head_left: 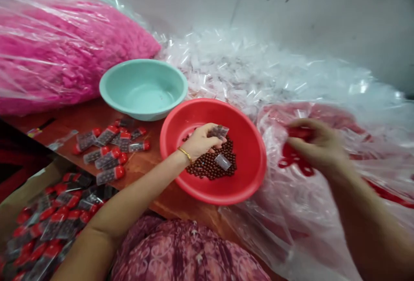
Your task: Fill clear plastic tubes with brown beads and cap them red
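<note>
My left hand [202, 142], with a gold bracelet at the wrist, grips a small clear container [220, 132] with brown beads in it. It is over a red basin [249, 160] that holds many small round brown beads [207, 167]. A second clear container [223, 162] lies on the beads, and it looks unfilled. On the right, my blurred right hand [318, 143] is closed on red plastic pieces [297, 151], some with ring-like loops; their exact kind is unclear. Under it is a clear plastic bag [278, 212] of red pieces.
A pale green basin [142, 87] stands behind the red one. Several red-capped filled containers [111, 145] lie on the orange-brown table [142, 177]; more [61, 216] are heaped below left. Bags of pink pieces [84, 44] and clear containers [233, 61] line the back.
</note>
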Available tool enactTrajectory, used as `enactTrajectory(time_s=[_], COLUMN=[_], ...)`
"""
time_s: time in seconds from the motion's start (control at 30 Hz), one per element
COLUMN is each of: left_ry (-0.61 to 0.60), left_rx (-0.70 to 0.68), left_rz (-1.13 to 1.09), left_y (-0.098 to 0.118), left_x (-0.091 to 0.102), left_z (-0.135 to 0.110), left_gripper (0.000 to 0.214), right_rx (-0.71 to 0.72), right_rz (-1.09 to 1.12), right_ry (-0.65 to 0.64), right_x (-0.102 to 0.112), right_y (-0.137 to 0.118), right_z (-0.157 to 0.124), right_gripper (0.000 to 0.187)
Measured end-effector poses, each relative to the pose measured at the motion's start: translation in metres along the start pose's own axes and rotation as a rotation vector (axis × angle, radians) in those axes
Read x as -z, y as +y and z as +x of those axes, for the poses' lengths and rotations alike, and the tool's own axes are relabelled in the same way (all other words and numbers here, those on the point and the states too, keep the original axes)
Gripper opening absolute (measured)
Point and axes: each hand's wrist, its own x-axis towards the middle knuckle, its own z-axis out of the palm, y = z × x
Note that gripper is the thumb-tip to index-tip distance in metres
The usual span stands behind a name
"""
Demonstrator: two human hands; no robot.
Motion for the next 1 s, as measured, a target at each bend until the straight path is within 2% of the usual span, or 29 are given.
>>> enactTrajectory(time_s=[0.1,0.17,0.27,0.37,0.47,0.57,0.7,0.83,0.9,1.0], left_ry=[-0.082,-0.120,-0.041,-0.054,-0.108,-0.099,-0.099,-0.152,-0.155,-0.156], left_rx=[0.051,0.079,0.095,0.136,0.142,0.124,0.089,0.077,0.078,0.083], left_rz=[-0.066,-0.028,0.122,0.111,0.024,0.024,0.096,0.101,0.084,0.060], left_y=[0.002,0.003,0.002,0.002,0.003,0.002,0.000,-0.001,-0.001,-0.001], left_x=[0.005,0.008,0.012,0.013,0.013,0.013,0.012,0.013,0.014,0.015], left_z=[-0.002,-0.003,-0.004,-0.004,-0.004,-0.005,-0.007,-0.007,-0.006,-0.006], left_gripper=[0.033,0.033,0.025,0.020,0.018,0.018,0.021,0.016,0.013,0.011], right_rx=[0.116,0.211,0.197,0.079,0.060,0.101,0.177,0.368,0.362,0.277], right_rz=[-0.137,-0.293,-0.523,-0.652,-0.636,-0.369,0.127,0.184,0.214,0.319], right_ry=[-0.042,-0.168,-0.344,-0.379,-0.310,-0.219,-0.351,-0.494,-0.497,-0.451], right_x=[-0.056,-0.088,-0.111,-0.112,-0.109,-0.102,-0.089,-0.085,-0.089,-0.094], right_y=[-0.004,-0.004,0.000,0.007,0.011,0.003,-0.026,-0.049,-0.052,-0.051], right_z=[0.024,0.038,0.048,0.049,0.049,0.045,0.039,0.038,0.039,0.037], right_gripper=[0.026,0.025,0.030,0.033,0.035,0.030,0.034,0.027,0.021,0.016])
